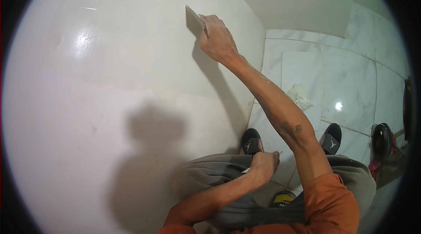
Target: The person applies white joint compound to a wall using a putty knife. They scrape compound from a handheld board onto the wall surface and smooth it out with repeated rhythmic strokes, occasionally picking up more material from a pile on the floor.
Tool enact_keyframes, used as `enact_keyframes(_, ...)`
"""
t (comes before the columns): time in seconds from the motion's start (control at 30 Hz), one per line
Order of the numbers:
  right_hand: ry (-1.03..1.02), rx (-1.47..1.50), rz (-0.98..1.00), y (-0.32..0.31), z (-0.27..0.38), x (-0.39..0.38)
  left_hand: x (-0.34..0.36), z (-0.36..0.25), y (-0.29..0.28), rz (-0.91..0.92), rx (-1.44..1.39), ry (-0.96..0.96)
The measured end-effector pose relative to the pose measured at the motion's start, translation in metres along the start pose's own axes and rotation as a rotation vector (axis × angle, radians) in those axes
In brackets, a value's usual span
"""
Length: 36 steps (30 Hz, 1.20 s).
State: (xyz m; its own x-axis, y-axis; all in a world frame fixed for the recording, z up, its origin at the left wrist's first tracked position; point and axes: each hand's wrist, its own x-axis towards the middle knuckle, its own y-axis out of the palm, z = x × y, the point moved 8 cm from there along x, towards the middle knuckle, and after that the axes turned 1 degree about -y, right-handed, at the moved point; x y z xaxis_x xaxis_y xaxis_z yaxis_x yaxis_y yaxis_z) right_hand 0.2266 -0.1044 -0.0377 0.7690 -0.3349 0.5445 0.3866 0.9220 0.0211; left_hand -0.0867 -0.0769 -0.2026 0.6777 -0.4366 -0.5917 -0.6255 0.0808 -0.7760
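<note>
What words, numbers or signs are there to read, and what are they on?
Dark-and-yellow round container: pale letters, partly hidden, so no whole word to quote.
Left shoe and right shoe: a small white figure on each.
Right arm: dark tattoo, too blurred to read.

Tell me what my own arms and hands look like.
You wear orange sleeves, the right one short. A dark tattoo marks your right arm. Your left hand and right hand have no gloves.
</note>
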Motion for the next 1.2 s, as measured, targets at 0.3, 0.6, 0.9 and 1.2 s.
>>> enact_keyframes(0.3, -0.290, 0.048, 0.053, 0.015, 0.050, -0.064, -0.002, 0.001, 0.009, 0.068, 0.118, -0.012)
enact_keyframes(0.6, -0.640, 0.148, 0.299, 0.011, 0.079, -0.156, -0.001, -0.015, 0.008, 0.121, 0.283, 0.120)
enact_keyframes(0.9, -0.080, 0.116, -0.081, -0.022, 0.007, -0.044, 0.000, -0.010, 0.006, 0.060, 0.201, 0.072)
enact_keyframes(1.2, -0.113, -0.016, -0.145, -0.040, -0.052, 0.084, -0.005, -0.009, -0.005, 0.039, 0.190, 0.042)
